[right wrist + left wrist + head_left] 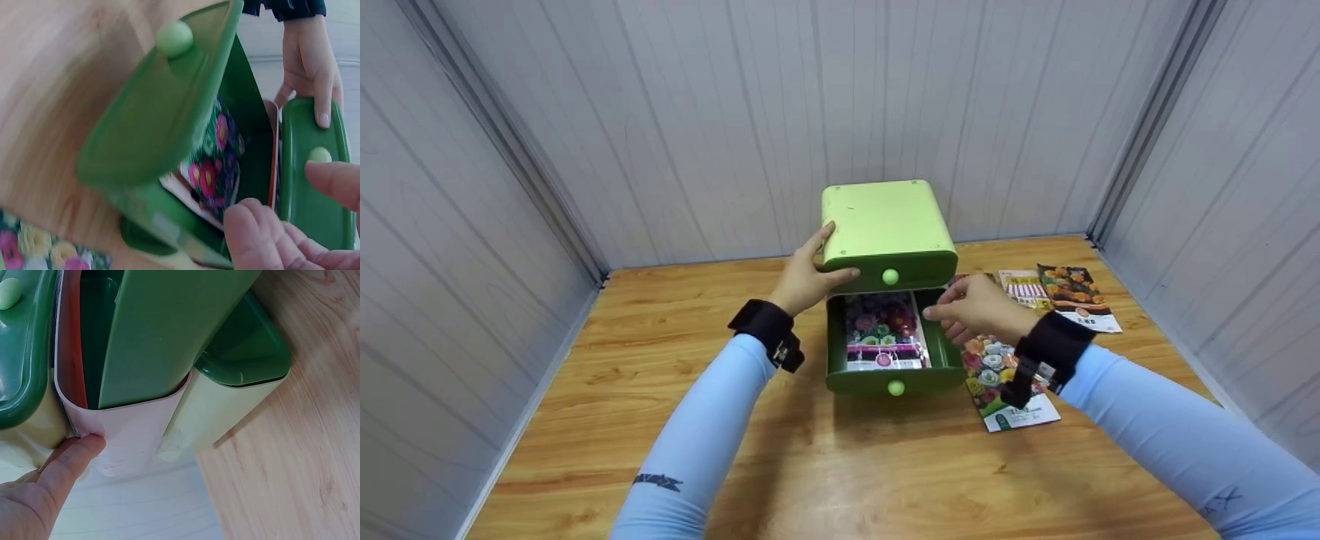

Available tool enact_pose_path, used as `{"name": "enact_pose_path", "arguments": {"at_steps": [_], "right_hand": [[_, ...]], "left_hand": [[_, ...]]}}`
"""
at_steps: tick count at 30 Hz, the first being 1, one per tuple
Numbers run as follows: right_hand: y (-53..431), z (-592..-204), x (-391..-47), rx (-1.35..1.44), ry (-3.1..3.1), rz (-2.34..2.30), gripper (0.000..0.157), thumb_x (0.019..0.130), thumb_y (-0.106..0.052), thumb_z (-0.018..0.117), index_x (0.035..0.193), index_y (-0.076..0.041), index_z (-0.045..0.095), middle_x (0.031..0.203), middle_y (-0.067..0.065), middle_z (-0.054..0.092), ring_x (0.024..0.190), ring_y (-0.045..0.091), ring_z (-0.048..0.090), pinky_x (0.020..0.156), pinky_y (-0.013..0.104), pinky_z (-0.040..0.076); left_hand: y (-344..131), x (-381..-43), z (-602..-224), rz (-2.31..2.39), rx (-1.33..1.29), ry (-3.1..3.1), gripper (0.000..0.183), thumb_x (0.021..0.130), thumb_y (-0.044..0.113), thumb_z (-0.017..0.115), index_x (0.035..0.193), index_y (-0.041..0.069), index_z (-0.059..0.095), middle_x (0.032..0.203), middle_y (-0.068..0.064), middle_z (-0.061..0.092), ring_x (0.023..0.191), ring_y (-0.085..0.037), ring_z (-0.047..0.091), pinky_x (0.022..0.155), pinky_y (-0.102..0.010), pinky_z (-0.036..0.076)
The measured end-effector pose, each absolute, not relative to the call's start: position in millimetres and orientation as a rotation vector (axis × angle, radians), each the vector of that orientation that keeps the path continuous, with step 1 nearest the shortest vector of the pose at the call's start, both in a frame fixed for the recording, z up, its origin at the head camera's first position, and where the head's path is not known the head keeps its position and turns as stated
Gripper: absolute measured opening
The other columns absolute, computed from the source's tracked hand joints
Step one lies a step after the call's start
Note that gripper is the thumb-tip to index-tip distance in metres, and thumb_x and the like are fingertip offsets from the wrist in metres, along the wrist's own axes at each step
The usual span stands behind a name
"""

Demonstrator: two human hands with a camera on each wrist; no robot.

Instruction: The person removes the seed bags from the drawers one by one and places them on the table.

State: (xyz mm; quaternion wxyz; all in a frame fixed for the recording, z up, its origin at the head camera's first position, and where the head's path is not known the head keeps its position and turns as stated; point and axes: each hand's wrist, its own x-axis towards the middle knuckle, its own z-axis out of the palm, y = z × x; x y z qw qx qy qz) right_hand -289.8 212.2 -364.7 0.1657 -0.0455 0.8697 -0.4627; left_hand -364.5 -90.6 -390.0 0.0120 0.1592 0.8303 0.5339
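Note:
A small drawer cabinet (885,217) has a pale yellow-green top and dark green drawer fronts with light green round knobs. Its lower drawer (847,380) is pulled out, and flower-printed seed packets (883,322) lie inside. At the cabinet's upper left, my left hand (802,277) rests with the thumb across the upper drawer's front (855,270) and the other fingers along the side. My right hand (979,306) hovers over the open drawer's right side, fingers loosely bent. In the right wrist view, nothing shows between its thumb and fingers.
Right of the cabinet, several seed packets lie on the wooden table (697,330): a large flower one (991,367) in front, a striped-awning one (1023,286) and an orange-flower one (1078,294) behind. Pale panel walls (697,127) stand at the back and sides.

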Motion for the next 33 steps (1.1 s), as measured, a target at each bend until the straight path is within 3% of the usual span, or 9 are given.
{"name": "enact_pose_path", "arguments": {"at_steps": [5, 7, 10, 14, 18, 22, 24, 29, 33], "right_hand": [[195.9, -370.2, -293.5, -0.131, 2.392, -1.307, 0.059, 0.104, -0.024, 0.076, 0.146, 0.013, 0.055, 0.143, 0.033, 0.061, 0.106, 0.034, 0.078, 0.092, 0.04, 0.066], [189.5, -372.0, -295.6, -0.122, 2.388, -1.285, 0.06, 0.104, -0.024, 0.076, 0.145, 0.014, 0.055, 0.146, 0.034, 0.058, 0.105, 0.035, 0.077, 0.092, 0.039, 0.066], [181.1, -375.9, -299.1, -0.094, 2.417, -1.225, 0.036, 0.101, -0.026, 0.08, 0.113, 0.006, 0.068, 0.113, 0.02, 0.07, 0.087, 0.025, 0.074, 0.089, 0.039, 0.067], [172.2, -381.9, -301.1, -0.076, 2.456, -1.131, 0.037, 0.098, -0.028, 0.083, 0.083, -0.012, 0.052, 0.075, 0.0, 0.053, 0.072, 0.015, 0.062, 0.086, 0.042, 0.067], [165.9, -387.3, -301.1, -0.069, 2.47, -1.119, 0.035, 0.095, -0.026, 0.085, 0.099, -0.005, 0.057, 0.09, 0.004, 0.057, 0.08, 0.019, 0.065, 0.088, 0.045, 0.066], [160.5, -390.5, -301.2, -0.091, 2.512, -1.082, 0.054, 0.094, -0.026, 0.086, 0.128, 0.005, 0.059, 0.117, 0.012, 0.061, 0.097, 0.028, 0.071, 0.087, 0.046, 0.066], [158.3, -391.9, -302.1, -0.097, 2.543, -1.03, 0.057, 0.094, -0.028, 0.086, 0.13, 0.006, 0.059, 0.115, 0.013, 0.062, 0.093, 0.027, 0.07, 0.085, 0.045, 0.066], [152.2, -394.9, -304.9, -0.133, 2.618, -0.886, 0.039, 0.095, -0.034, 0.084, 0.099, -0.005, 0.059, 0.082, 0.001, 0.05, 0.068, 0.017, 0.058, 0.069, 0.037, 0.06], [145.9, -398.4, -307.7, -0.195, 2.669, -0.798, 0.046, 0.094, -0.036, 0.085, 0.073, -0.017, 0.049, 0.067, -0.005, 0.042, 0.059, 0.014, 0.048, 0.059, 0.03, 0.045]], "left_hand": [[-90.6, -364.3, -389.6, 1.667, 0.495, 2.579, 0.096, 0.1, 0.024, 0.082, 0.175, 0.022, 0.023, 0.172, -0.02, 0.036, 0.104, -0.025, 0.071, 0.083, -0.031, 0.057], [-90.7, -364.6, -389.8, 1.67, 0.498, 2.576, 0.096, 0.101, 0.024, 0.082, 0.175, 0.022, 0.023, 0.166, -0.023, 0.044, 0.1, -0.025, 0.072, 0.078, -0.03, 0.056], [-90.3, -364.6, -390.5, 1.677, 0.498, 2.571, 0.096, 0.1, 0.023, 0.082, 0.175, 0.021, 0.023, 0.158, -0.026, 0.052, 0.105, -0.026, 0.073, 0.082, -0.03, 0.058], [-89.8, -364.0, -390.6, 1.663, 0.503, 2.583, 0.096, 0.1, 0.025, 0.083, 0.175, 0.021, 0.023, 0.169, -0.023, 0.042, 0.116, -0.029, 0.071, 0.093, -0.035, 0.058], [-88.5, -364.5, -389.9, 1.659, 0.527, 2.598, 0.096, 0.1, 0.026, 0.083, 0.175, 0.02, 0.024, 0.18, -0.016, 0.025, 0.128, -0.032, 0.066, 0.107, -0.042, 0.055], [-87.7, -364.9, -389.5, 1.664, 0.527, 2.591, 0.096, 0.1, 0.025, 0.083, 0.175, 0.019, 0.023, 0.178, -0.019, 0.027, 0.13, -0.034, 0.066, 0.111, -0.046, 0.054], [-87.4, -365.2, -389.8, 1.663, 0.523, 2.585, 0.096, 0.1, 0.025, 0.083, 0.175, 0.02, 0.023, 0.178, -0.019, 0.027, 0.13, -0.033, 0.066, 0.111, -0.045, 0.054], [-87.4, -365.3, -390.2, 1.667, 0.52, 2.576, 0.096, 0.1, 0.025, 0.083, 0.175, 0.02, 0.023, 0.168, -0.024, 0.042, 0.124, -0.032, 0.069, 0.105, -0.042, 0.057], [-87.8, -364.4, -390.0, 1.67, 0.529, 2.574, 0.096, 0.101, 0.025, 0.082, 0.175, 0.02, 0.022, 0.153, -0.026, 0.058, 0.113, -0.03, 0.074, 0.092, -0.036, 0.059]]}}
